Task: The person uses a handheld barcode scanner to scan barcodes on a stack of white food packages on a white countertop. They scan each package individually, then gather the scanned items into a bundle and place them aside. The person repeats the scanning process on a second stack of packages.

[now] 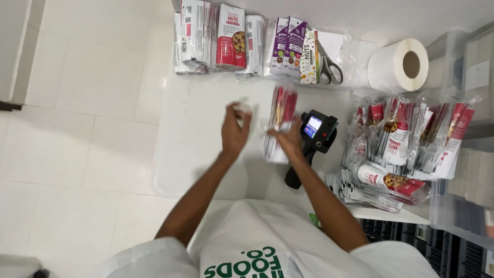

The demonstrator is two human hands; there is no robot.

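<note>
Floor tiles (77, 103), pale, fill the left side beside the white surface (195, 154). Left hand (234, 131): raised over the surface, blurred; fingers (242, 110) curled around something thin and clear, though whether they actually pinch it cannot be told. Stack of pouches (280, 121), red and white, stands on edge just right of that hand. Right hand (289, 141): fingers closed on the stack's lower right side, steadying it. Handheld printer (314, 139), black with a small lit screen, lies touching the right wrist's far side. Along the back edge, left to right: rows of upright pouches (216, 36) in red and white, then purple; scissors (329, 64) with grey handles; label roll (399, 64), white. Bundled pouches (406, 139) in clear wrap crowd the far right.
</note>
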